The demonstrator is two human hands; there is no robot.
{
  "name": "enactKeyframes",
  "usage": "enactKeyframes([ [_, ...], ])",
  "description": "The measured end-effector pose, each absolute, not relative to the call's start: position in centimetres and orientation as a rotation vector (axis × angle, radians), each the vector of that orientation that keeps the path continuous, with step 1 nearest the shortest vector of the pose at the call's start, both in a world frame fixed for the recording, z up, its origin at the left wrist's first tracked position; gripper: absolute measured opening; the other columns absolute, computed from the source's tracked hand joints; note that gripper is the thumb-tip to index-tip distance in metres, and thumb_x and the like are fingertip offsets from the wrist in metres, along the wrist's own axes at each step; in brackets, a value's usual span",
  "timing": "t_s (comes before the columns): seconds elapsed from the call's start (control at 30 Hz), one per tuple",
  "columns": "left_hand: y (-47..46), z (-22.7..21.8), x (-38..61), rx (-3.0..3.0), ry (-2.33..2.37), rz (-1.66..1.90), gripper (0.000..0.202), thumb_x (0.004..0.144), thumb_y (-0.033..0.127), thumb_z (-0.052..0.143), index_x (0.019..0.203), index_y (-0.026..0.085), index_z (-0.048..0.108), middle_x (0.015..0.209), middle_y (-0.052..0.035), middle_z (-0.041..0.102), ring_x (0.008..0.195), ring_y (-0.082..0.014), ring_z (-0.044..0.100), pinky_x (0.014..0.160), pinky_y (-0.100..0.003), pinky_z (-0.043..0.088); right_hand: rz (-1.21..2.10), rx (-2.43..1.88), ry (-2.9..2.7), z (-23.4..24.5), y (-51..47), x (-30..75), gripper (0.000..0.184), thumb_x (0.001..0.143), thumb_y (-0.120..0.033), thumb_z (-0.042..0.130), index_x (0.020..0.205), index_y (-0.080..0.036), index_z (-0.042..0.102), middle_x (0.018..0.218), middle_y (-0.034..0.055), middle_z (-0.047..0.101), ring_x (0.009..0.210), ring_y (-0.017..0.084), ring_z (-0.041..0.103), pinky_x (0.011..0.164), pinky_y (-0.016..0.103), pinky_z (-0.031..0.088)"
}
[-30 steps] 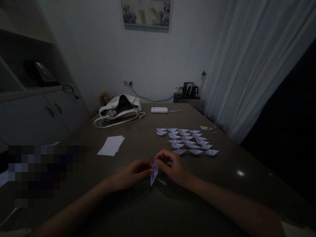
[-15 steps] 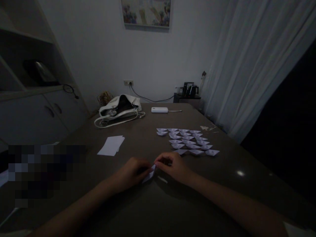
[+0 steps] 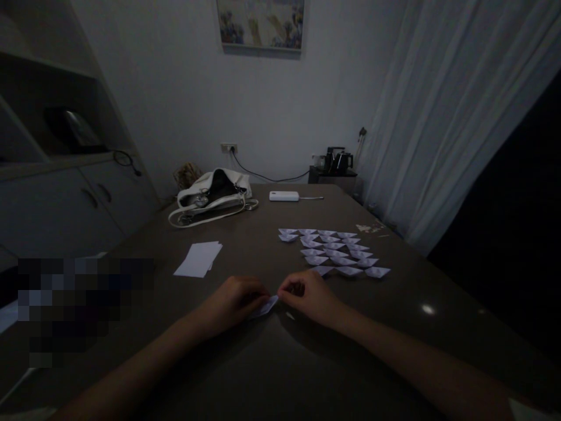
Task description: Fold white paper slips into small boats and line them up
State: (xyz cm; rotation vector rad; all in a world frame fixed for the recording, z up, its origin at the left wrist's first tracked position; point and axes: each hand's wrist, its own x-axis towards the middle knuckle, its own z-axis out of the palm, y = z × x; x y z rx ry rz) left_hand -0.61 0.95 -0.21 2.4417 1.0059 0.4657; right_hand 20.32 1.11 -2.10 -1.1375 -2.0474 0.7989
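A small folded piece of white paper (image 3: 266,307) is held low over the table, close to me. My left hand (image 3: 242,301) pinches it between thumb and fingers and covers its left part. At its upper right tip, the thumb and forefinger of my right hand (image 3: 309,297) are pinched together on the corner. Beneath my right hand lies a small white scrap (image 3: 290,316), partly hidden. Beyond that hand, several folded paper boats (image 3: 335,253) stand in rows. Some white paper sheets (image 3: 199,259) lie stacked to the left.
On the brown table (image 3: 245,374), a white handbag (image 3: 214,196) lies at the far left and a white power bank (image 3: 284,196) with a short cable at the far end. Torn paper bits (image 3: 370,228) lie near the right edge, beside a sheer curtain (image 3: 421,128).
The folded paper now lies flatter between my hands. My right hand has shifted slightly right, and more of the white scrap is covered.
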Motion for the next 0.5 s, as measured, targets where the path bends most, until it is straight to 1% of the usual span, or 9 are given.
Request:
enactKeyframes([
  [0.07,1.0,-0.1,-0.6,2.429,1.027,0.478,0.023,0.091,0.024,0.045,0.09,0.015,0.067,0.081,-0.0052,0.066,0.072,-0.015,0.06,0.064,-0.022,0.041,0.773,-1.135,-2.037,-2.1,1.1,20.3,0.01,0.075,-0.015,0.062,0.071,-0.016,0.071,0.056,-0.0013,0.06,0.051,0.009,0.049,0.047,0.02,0.034],
  [0.23,1.2,0.1,-0.7,2.384,1.174,0.602,0.029,0.092,0.03,0.043,0.086,0.013,0.067,0.073,-0.0038,0.065,0.064,-0.0152,0.057,0.059,-0.023,0.039,0.718,-1.11,-2.006,-1.9,1.4,20.6,0.009,0.076,-0.017,0.063,0.071,-0.018,0.07,0.055,-0.0022,0.059,0.05,0.009,0.046,0.048,0.021,0.032],
  [0.4,1.7,-0.1,-1.0,2.233,1.363,0.712,0.035,0.09,0.038,0.043,0.09,0.013,0.068,0.077,-0.0061,0.069,0.064,-0.018,0.06,0.056,-0.024,0.041,0.565,-1.111,-1.991,-0.9,2.4,21.4,0.009,0.077,-0.015,0.065,0.072,-0.019,0.07,0.063,-0.0012,0.06,0.054,0.01,0.046,0.054,0.023,0.035],
  [0.5,2.0,-0.3,-1.3,2.209,1.432,0.709,0.037,0.09,0.039,0.043,0.09,0.013,0.068,0.077,-0.0066,0.07,0.063,-0.0185,0.06,0.054,-0.025,0.041,0.453,-1.121,-1.971,-0.6,3.3,22.3,0.004,0.076,-0.018,0.068,0.074,-0.02,0.071,0.071,0.0006,0.056,0.064,0.013,0.049,0.059,0.025,0.038],
])
